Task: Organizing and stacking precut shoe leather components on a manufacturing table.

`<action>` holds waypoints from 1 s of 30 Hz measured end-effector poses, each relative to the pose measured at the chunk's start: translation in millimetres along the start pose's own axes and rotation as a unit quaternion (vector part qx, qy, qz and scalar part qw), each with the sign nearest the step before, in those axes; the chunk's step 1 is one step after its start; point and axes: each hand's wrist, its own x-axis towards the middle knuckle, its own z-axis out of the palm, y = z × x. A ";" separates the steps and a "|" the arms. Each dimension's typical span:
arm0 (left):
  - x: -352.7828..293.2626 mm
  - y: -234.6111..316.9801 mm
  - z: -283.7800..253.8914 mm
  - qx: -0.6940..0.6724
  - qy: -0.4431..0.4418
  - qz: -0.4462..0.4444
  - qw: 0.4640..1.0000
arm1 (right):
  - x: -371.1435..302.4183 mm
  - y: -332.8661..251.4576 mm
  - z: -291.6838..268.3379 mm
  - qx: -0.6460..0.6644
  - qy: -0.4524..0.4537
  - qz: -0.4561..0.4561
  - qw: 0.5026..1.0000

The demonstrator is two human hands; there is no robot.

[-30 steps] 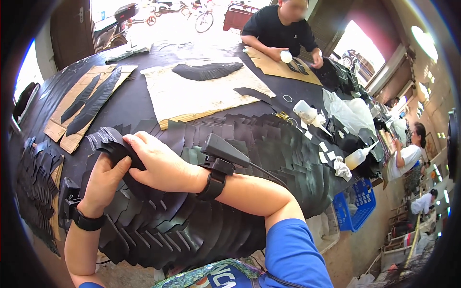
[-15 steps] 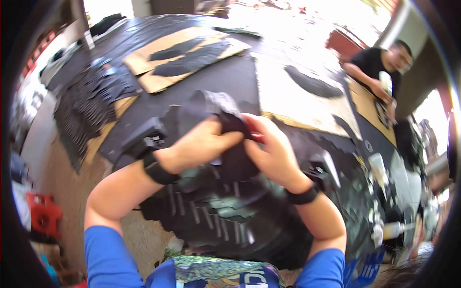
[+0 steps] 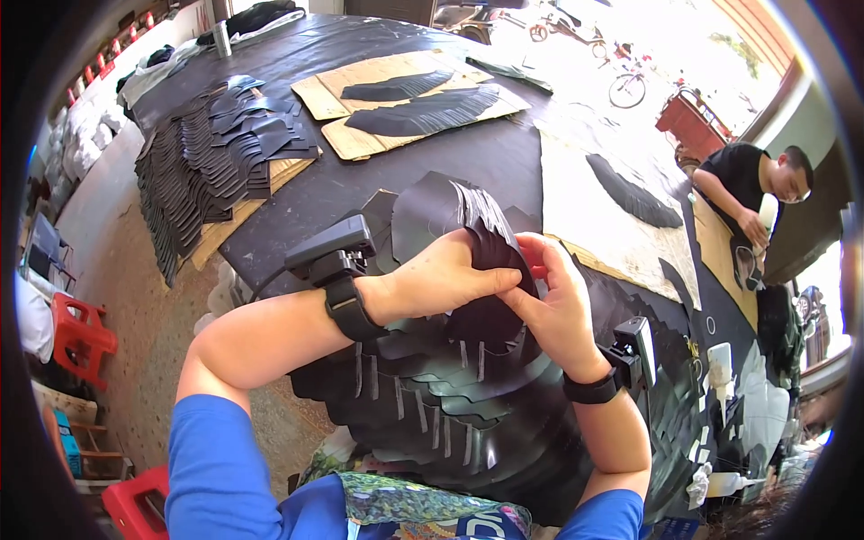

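A fanned stack of thin black leather-like pieces (image 3: pixel 488 225) stands tilted between my hands, its layered edges showing. My left hand (image 3: pixel 436 277) grips it from the left, thumb pressed against the near face. From the right, my right hand (image 3: pixel 560 306) pinches the same edge, its thumb close to the left thumb and its fingers partly hidden behind the stack. Right below them lie overlapping black cut pieces (image 3: pixel 531 387) with wavy edges, several carrying pale stripes (image 3: pixel 399 398).
Boards with fanned black pieces (image 3: pixel 423 112) lie farther back on the dark table (image 3: pixel 486 171). More layered pieces (image 3: pixel 193 162) sit at left. A white-topped board (image 3: pixel 576 198) is at right, near bottles (image 3: pixel 720 364) and a seated person (image 3: pixel 751 180). Red stools (image 3: pixel 81 333) stand on the floor.
My view has swung, so the table and my hands appear farther right and lower. Both hands stay on the stack; the left thumb now reaches farther across it.
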 end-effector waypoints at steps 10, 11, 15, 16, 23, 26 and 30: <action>-17.4 18.2 -14.6 0.045 -0.065 -0.107 0.991 | 13.1 12.6 -33.2 -0.190 0.088 -0.100 0.973; -20.1 30.4 -21.0 0.154 -0.124 -0.120 0.973 | 18.8 23.4 -41.1 -0.214 0.113 -0.081 0.967; -29.5 29.1 -37.0 0.385 -0.214 -0.113 0.891 | 19.2 58.5 -61.7 0.052 -0.096 0.163 0.980; -30.6 30.0 -37.2 0.422 -0.207 -0.112 0.875 | 19.5 62.3 -57.2 0.066 -0.156 0.213 0.962; -25.8 16.7 -19.1 0.493 -0.303 0.068 0.813 | 29.1 100.2 -27.7 -0.059 -0.259 0.099 0.959; -23.0 4.3 -10.0 0.531 -0.315 0.063 0.784 | 36.6 102.9 -26.4 -0.051 -0.302 0.156 0.939; -15.4 -2.0 -1.9 0.531 -0.328 0.086 0.777 | 39.8 112.4 -24.8 -0.015 -0.333 0.178 0.926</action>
